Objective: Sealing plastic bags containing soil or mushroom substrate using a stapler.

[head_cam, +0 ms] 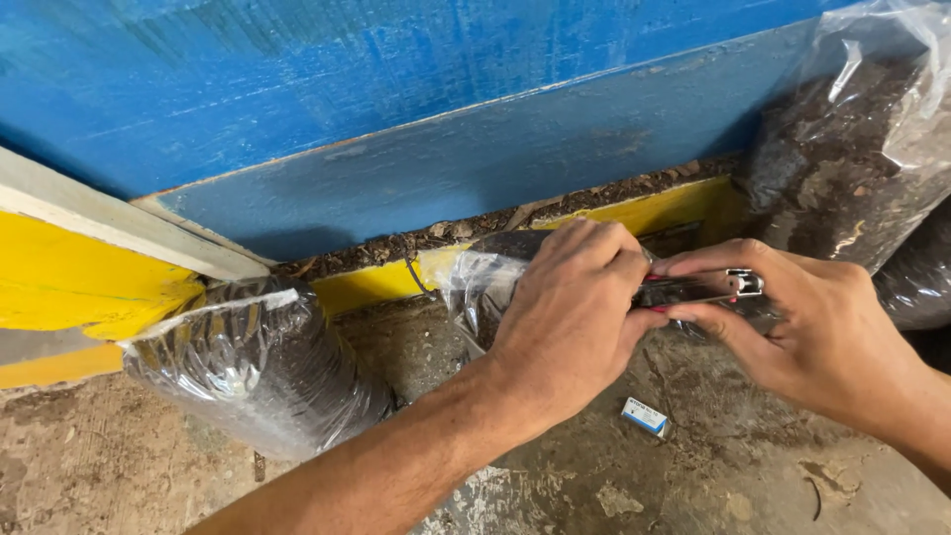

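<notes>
Against the blue wall, both hands point(693, 297) squeeze a stapler point(698, 288) on a plastic bag point(475, 282).

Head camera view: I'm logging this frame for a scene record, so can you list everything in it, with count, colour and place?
plastic bags of dark soil: three or four, clear with dark brown fill; one lower left, one under the hands, the rest stacked at the right edge
stapler: one, silver with a red trim, centre right, between the hands
small box: one, white and blue, on the floor below the hands
board wall: blue, across the top
yellow base: left and along the wall foot
concrete floor: grey-brown, bottom
left hand: on the middle bag's top
right hand: gripping the stapler
</notes>
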